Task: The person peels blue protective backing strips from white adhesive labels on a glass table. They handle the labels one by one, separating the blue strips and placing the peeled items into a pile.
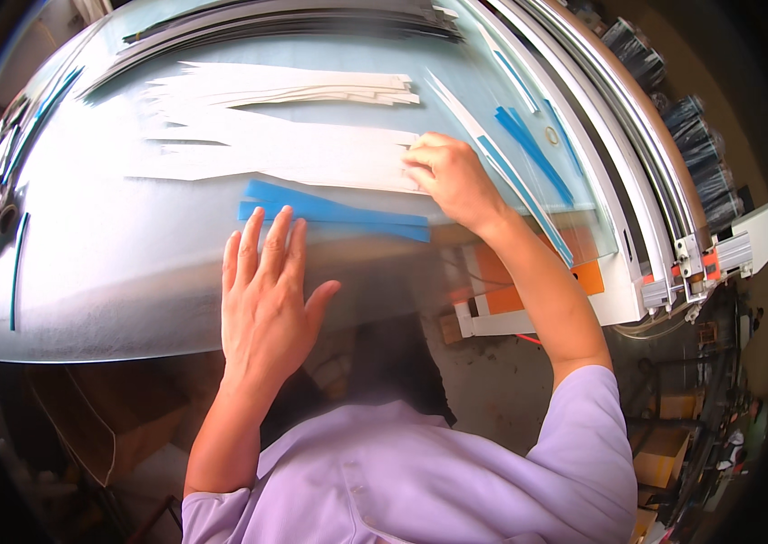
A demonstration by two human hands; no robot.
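Note:
My left hand [266, 295] lies flat with its fingers stretched out. Its fingertips reach the near edge of a few blue strips [347, 216], which lie fanned at the left end. Farther right, my right hand [454, 177] is closed in a pinch at the right end of a spread of long white strips [302, 150]. The fingertips partly hide that end, so how many strips are between them cannot be told. Just beyond lies a second bunch of white strips [311, 88], with uneven left ends.
Long black strips [293, 27] are heaped at the far side of the pale table [112, 263]. More blue strips [533, 154] and narrow white-and-blue pieces lie right, beside a metal rail [619, 118]. Scissors [8, 218] and thin tools sit at the left edge. Orange panels [502, 281] show near right.

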